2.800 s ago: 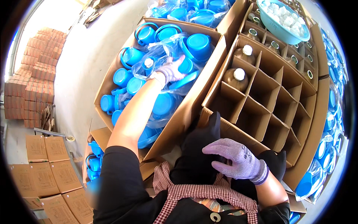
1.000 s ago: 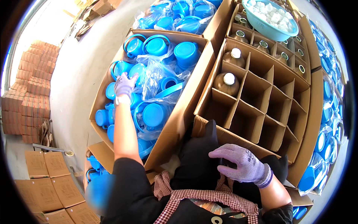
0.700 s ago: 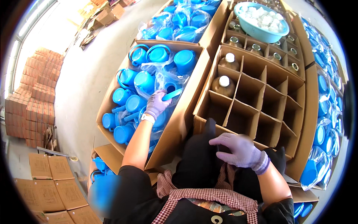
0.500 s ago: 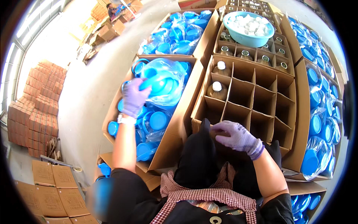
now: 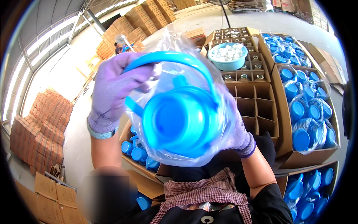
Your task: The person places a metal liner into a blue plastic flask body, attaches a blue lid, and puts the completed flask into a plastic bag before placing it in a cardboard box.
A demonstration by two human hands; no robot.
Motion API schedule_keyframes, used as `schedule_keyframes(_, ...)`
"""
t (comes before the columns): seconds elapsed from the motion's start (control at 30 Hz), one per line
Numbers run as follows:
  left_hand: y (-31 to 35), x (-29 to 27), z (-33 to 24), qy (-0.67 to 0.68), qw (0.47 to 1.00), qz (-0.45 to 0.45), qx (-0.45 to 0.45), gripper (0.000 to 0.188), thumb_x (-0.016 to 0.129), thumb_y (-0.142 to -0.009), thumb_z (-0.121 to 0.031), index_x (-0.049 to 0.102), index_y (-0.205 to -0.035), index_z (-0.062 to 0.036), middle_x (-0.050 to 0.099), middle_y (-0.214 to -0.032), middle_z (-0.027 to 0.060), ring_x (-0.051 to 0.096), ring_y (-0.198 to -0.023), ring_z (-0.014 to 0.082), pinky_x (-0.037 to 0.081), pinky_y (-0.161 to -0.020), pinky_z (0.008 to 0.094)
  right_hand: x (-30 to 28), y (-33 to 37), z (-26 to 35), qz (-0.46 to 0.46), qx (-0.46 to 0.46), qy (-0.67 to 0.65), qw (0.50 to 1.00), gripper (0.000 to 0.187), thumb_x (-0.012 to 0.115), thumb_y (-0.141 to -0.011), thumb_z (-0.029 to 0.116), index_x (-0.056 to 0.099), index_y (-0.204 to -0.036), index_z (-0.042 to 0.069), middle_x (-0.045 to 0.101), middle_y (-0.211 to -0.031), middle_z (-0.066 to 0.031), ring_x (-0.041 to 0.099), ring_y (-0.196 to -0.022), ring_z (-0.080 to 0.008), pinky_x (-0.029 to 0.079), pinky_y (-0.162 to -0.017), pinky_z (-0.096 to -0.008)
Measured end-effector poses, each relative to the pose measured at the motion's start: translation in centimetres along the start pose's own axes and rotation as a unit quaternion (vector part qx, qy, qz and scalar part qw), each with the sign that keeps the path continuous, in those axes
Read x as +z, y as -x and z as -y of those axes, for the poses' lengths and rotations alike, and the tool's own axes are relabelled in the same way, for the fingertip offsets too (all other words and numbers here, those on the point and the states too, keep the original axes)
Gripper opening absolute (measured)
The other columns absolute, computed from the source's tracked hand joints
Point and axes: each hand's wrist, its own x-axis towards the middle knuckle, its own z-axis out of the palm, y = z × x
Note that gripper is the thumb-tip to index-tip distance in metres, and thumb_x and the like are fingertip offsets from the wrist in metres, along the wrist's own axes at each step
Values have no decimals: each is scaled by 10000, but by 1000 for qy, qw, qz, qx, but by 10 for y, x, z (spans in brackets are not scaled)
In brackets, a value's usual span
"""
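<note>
A blue plastic jug-like piece (image 5: 175, 119) with a hooped handle fills the middle, held up close to me in a clear plastic bag (image 5: 186, 162). My left hand (image 5: 110, 87), in a purple glove, is closed round the left end of the handle. On the piece's right side, my gloved right hand (image 5: 238, 130) grips it through the bag; its fingertips are hidden behind. Beyond stands a carton with cardboard dividers (image 5: 256, 112), its left part blocked from sight by the piece. Below the piece shows a carton (image 5: 140, 163) of similar blue pieces.
A light-blue basin (image 5: 226, 65) of white stoppers rests on cartons of glass bottles (image 5: 244, 77). Along the right run cartons (image 5: 285, 154) of bagged blue pieces. Stacked brown boxes (image 5: 39, 130) stand at the left; a person (image 5: 118, 48) is far back.
My left hand has lifted the bagged blue piece out of the left carton and up before me. My right hand has risen from the divided carton's near edge to the bag. The view has tilted up.
</note>
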Motion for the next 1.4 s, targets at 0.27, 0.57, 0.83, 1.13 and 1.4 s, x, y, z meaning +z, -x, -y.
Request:
schedule_keyframes(0.27,29,98,93,-51,996,52,-54,399,812,-827,-109,672,-1172,35,679,-1236,89,629,-1118,139,503,-962,277,-6,174,-19,36,457,-193,868,823,660,-987,457,297,-1583,20,516,-1465,-203,530,-1340,-302,442,-1131,-440)
schedule_keyframes(0.57,222,169,189,-190,917,278,215,185,745,-817,-265,655,-774,-110,596,-1433,87,453,-1444,310,223,-1234,611,-63,209,125,434,504,117,738,548,737,-898,372,631,-1332,54,676,-1161,-205,659,-1075,-374,516,-961,-447)
schedule_keyframes(0.83,206,181,221,-101,905,207,357,108,720,-854,-217,686,-918,-136,614,-1392,110,531,-1358,303,421,-1154,532,-19,77,-5,159,219,288,919,577,779,-849,310,627,-1352,72,517,-1491,-205,461,-1393,-435,374,-1156,-499)
schedule_keyframes(1.13,120,130,369,190,978,50,-63,541,367,-1111,-344,449,-1519,2,474,-1555,186,351,-1505,318,188,-1262,438,19,77,-30,154,244,327,900,604,762,-842,431,645,-1340,111,492,-1545,-189,394,-1447,-495,311,-1180,-613)
schedule_keyframes(1.4,141,154,327,266,955,-43,-121,538,294,-1143,-332,453,-1479,56,564,-1439,182,551,-1341,286,457,-1114,377,-61,129,-92,-28,505,175,845,579,454,-1062,446,686,-1254,-48,645,-1356,-237,626,-1261,-374,439,-1118,-421)
